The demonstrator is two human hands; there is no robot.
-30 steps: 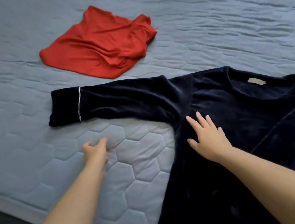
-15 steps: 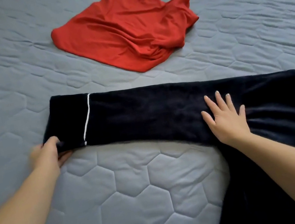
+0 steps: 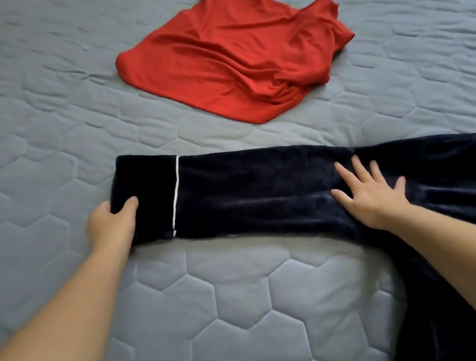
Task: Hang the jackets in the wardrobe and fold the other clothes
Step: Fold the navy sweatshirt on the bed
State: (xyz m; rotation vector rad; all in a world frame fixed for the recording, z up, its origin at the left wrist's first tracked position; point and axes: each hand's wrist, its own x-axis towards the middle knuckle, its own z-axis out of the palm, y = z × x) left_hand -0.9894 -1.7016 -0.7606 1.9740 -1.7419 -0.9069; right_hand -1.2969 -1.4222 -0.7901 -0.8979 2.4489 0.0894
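A dark navy velvet top [image 3: 263,188] lies on the bed with one long sleeve stretched out to the left; a thin white stripe marks its cuff. My left hand [image 3: 110,225] grips the cuff end, thumb on top and fingers tucked under the fabric. My right hand [image 3: 369,193] lies flat with spread fingers on the sleeve near the shoulder. The body of the top runs off the right and lower edge of the view. A red shirt [image 3: 240,53] lies roughly folded and wrinkled farther back on the bed.
The grey-blue quilted mattress [image 3: 31,120] with a hexagon pattern fills the view. Its near edge shows at the lower left, with dark floor beside it.
My left hand has moved left to the cuff and taken hold of it. My right hand slid from the chest onto the sleeve. The view has shifted left.
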